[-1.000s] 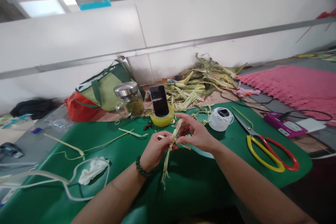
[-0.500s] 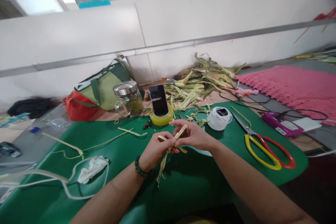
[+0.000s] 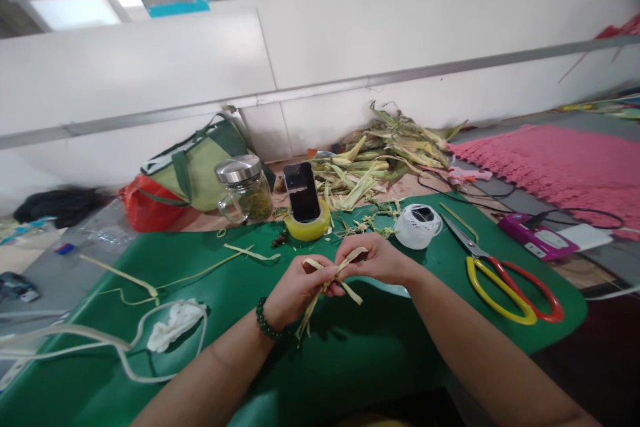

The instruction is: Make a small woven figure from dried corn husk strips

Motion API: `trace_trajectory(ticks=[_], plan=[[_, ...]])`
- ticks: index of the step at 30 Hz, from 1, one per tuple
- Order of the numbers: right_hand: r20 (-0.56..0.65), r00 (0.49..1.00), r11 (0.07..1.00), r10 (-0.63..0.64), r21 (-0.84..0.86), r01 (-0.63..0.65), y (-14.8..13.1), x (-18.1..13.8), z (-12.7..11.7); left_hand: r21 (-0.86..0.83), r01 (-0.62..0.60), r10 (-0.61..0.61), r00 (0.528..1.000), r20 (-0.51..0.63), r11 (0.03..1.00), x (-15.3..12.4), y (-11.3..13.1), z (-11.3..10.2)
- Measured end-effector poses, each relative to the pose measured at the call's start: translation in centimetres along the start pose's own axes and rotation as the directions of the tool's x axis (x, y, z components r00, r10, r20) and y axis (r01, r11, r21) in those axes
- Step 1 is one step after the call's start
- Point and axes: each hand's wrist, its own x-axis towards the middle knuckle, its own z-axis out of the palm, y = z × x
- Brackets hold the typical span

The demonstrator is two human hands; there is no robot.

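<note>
Both my hands meet over the green mat point(image 3: 350, 353) and work a small bundle of pale corn-husk strips point(image 3: 320, 290). My left hand point(image 3: 295, 288), with a dark green bead bracelet on its wrist, is closed around the bundle's middle, and loose ends hang below it. My right hand point(image 3: 381, 259) pinches one flat strip at the top of the bundle and bends it over. A roll of yellow tape point(image 3: 309, 227) with a phone point(image 3: 302, 191) propped in it stands just beyond my hands.
A heap of corn husks point(image 3: 385, 150) lies at the back by the wall. White twine spool point(image 3: 418, 225), yellow-and-red scissors point(image 3: 505, 280), lidded glass jar point(image 3: 245, 188), green and red bags point(image 3: 185, 173), pink mat point(image 3: 555, 163), purple device point(image 3: 537, 240), white cord point(image 3: 100, 340), crumpled tissue point(image 3: 173, 325) and loose strips point(image 3: 165, 280).
My right hand has closed and drawn down toward my left, folding the upright strip over. The bundle's hanging ends have lifted and tilted left.
</note>
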Motion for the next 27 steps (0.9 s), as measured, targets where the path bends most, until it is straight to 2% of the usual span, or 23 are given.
trace_trajectory(ticks=[4, 7, 10, 13, 15, 20, 23, 27], plan=[[0.006, 1.000, 1.000, 0.012, -0.024, -0.012, -0.1, -0.2, 0.1, -0.014, -0.013, 0.013, 1.000, -0.015, 1.000, -0.1, -0.2, 0.0], [0.025, 0.999, 0.996, -0.025, -0.089, 0.027, -0.4, -0.3, 0.1, -0.002, -0.029, 0.029, 0.999, -0.033, 1.000, 0.0, -0.2, 0.2], [0.023, 0.997, 0.989, -0.073, -0.126, 0.075, -0.6, -0.4, 0.1, 0.053, -0.037, 0.037, 0.999, -0.014, 0.998, 0.2, -0.3, 0.2], [0.031, 0.999, 0.993, -0.027, -0.117, 0.031, -0.4, -0.3, 0.1, 0.131, -0.049, 0.047, 0.999, 0.021, 0.990, 0.3, -0.5, 0.1], [0.042, 0.998, 0.987, -0.041, -0.157, 0.048, -0.3, -0.3, 0.0, 0.162, -0.069, 0.063, 0.997, 0.041, 0.984, 0.3, -0.7, 0.1], [0.057, 0.968, 0.864, -0.244, -0.441, 0.244, 0.0, -0.3, -0.1, 0.132, -0.110, 0.107, 0.994, 0.035, 0.985, 0.1, -1.2, 0.4], [0.055, 0.961, 0.804, -0.272, -0.536, 0.258, 0.0, -0.4, -0.1, 0.123, -0.106, 0.106, 0.994, 0.013, 0.987, 0.0, -1.1, 0.6], [0.064, 0.954, 0.766, -0.293, -0.582, 0.275, 0.1, -0.5, 0.0, 0.131, -0.104, 0.105, 0.994, -0.001, 0.986, -0.2, -0.7, 0.6]])
